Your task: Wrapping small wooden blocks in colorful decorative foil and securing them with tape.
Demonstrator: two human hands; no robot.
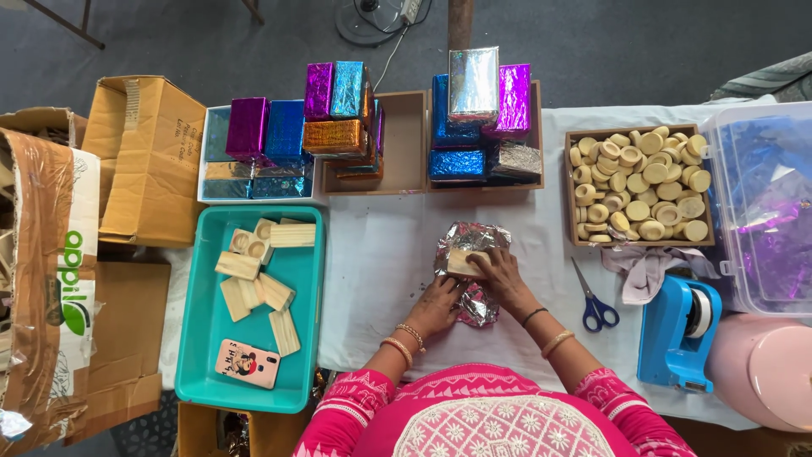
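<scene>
**A:** status on the wrap?

**B:** My right hand (501,275) lies on the wooden block (467,262), fingers curled over its near edge and pressing it down onto the silver foil sheet (470,241). My left hand (441,303) is just below and beside it, fingers flat on the foil's lower flap (478,306). Neither hand is pinching; both press.

**A:** block centred?

**B:** Roughly. More foil shows beyond my right fingertips than under the palm. I'd judge it worth squaring the block to the sheet before folding, otherwise one end comes up short.

**A:** tips for the fold?

**B:** Keep my right hand's weight on the block so it can't skate on the cloth. Lift the near flap with my left, pull it taut over the top, crease along the block's edge. (Foil is already crinkled, so it'll likely tear if dragged; fold, don't stretch.)

**A:** tape?

**B:** Blue tape dispenser (677,330) sits well to the right of my right hand, scissors (595,300) between it and the hand. Unwrapped blocks in the teal tray (196,338), off to the left of my left hand.
</scene>
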